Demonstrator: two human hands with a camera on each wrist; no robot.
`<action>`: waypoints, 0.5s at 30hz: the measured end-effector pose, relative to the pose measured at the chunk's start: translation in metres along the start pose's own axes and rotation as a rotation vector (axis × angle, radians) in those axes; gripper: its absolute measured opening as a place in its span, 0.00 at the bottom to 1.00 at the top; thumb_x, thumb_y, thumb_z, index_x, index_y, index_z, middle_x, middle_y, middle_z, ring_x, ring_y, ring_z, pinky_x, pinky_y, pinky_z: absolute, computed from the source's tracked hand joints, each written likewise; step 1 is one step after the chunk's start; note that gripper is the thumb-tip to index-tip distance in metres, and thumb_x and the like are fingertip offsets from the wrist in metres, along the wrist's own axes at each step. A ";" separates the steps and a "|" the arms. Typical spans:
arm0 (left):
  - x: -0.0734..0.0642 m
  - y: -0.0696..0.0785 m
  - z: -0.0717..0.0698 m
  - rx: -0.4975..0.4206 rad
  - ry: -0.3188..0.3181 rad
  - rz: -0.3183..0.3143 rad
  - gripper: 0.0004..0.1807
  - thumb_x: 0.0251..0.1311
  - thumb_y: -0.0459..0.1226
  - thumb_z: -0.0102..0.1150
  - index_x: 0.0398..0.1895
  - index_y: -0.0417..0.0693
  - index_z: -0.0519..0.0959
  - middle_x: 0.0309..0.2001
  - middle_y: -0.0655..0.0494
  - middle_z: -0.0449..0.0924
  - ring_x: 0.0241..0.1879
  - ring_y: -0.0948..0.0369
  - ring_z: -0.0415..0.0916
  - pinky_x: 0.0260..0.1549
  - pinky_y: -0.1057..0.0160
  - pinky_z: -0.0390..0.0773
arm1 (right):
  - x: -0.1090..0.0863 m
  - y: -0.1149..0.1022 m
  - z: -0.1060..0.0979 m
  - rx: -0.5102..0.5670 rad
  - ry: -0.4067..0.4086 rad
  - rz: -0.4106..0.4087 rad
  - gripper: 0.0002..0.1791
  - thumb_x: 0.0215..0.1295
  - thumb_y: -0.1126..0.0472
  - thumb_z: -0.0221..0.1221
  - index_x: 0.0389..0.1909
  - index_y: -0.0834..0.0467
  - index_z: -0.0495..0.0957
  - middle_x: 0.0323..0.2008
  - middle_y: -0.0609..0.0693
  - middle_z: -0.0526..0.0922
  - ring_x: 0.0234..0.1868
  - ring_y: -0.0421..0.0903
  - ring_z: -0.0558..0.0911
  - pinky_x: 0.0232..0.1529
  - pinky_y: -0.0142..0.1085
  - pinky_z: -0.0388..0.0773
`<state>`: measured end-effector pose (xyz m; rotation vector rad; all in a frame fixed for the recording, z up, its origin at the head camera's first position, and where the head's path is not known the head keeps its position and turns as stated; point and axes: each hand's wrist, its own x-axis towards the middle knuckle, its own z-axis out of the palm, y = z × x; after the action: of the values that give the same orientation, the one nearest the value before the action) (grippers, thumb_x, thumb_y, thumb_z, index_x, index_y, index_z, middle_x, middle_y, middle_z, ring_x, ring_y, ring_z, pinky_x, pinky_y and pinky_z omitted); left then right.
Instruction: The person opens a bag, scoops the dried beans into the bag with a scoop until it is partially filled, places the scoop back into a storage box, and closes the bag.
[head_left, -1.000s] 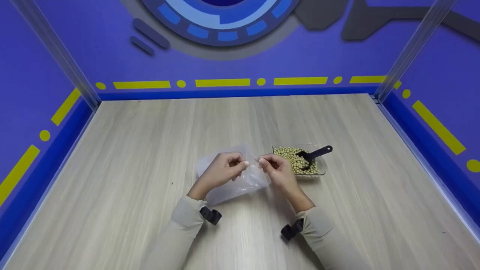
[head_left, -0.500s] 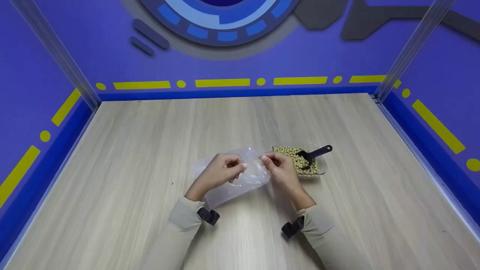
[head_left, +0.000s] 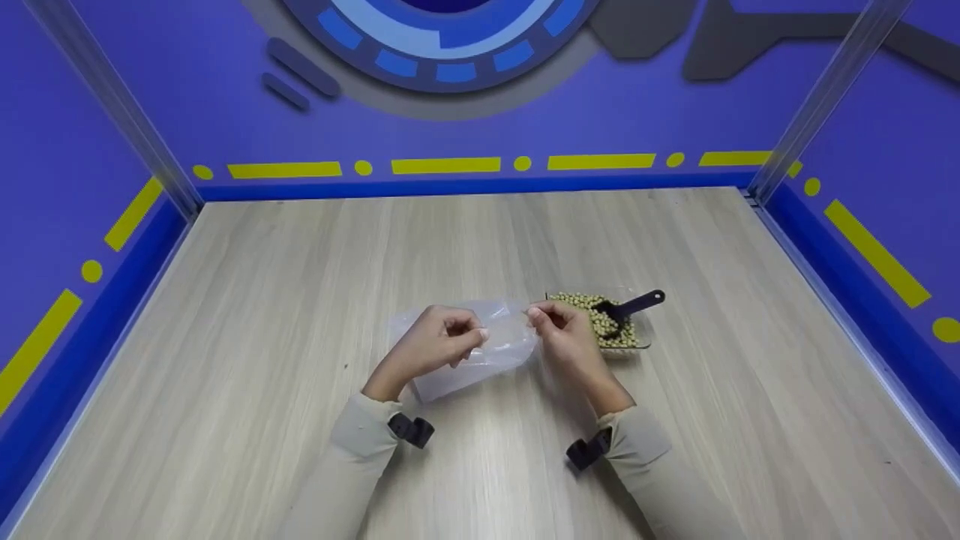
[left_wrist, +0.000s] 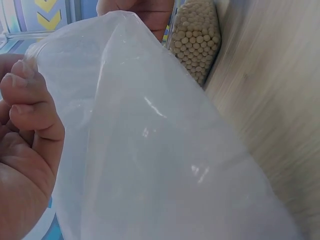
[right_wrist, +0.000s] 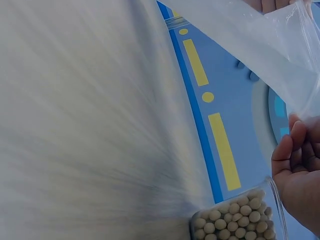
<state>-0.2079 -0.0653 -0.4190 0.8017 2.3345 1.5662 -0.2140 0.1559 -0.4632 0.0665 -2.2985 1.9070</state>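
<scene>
Between both hands spreads a translucent plastic bag, its body angled down to the left over the table. My left hand pinches one side of its edge between thumb and fingers; the left wrist view shows these fingertips at the bag's top corner. The opposite side is pinched by my right hand, seen in the right wrist view with the film stretching up from the fingers. Just beyond the right hand stands a clear container of pale round beans, which that hand partly covers in the head view.
A black scoop lies in the beans, its handle sticking out over the container's right rim. Blue and purple panels enclose the wood-grain table at the back and both sides. Dark wrist cameras sit on both sleeves.
My hands have drawn slightly apart, the left toward the left and the right a little to the right. The bag's edge has widened between them. The container and scoop stay in place.
</scene>
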 end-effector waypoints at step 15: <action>-0.002 -0.006 -0.006 0.047 0.047 0.013 0.13 0.63 0.39 0.59 0.24 0.40 0.78 0.17 0.60 0.70 0.14 0.68 0.65 0.15 0.71 0.61 | 0.003 0.002 -0.006 -0.036 -0.010 -0.007 0.07 0.63 0.67 0.60 0.35 0.69 0.82 0.25 0.48 0.79 0.27 0.37 0.74 0.28 0.26 0.71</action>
<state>-0.2112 -0.0727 -0.4227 0.8006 2.4126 1.5573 -0.2171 0.1622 -0.4639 0.0797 -2.3343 1.8658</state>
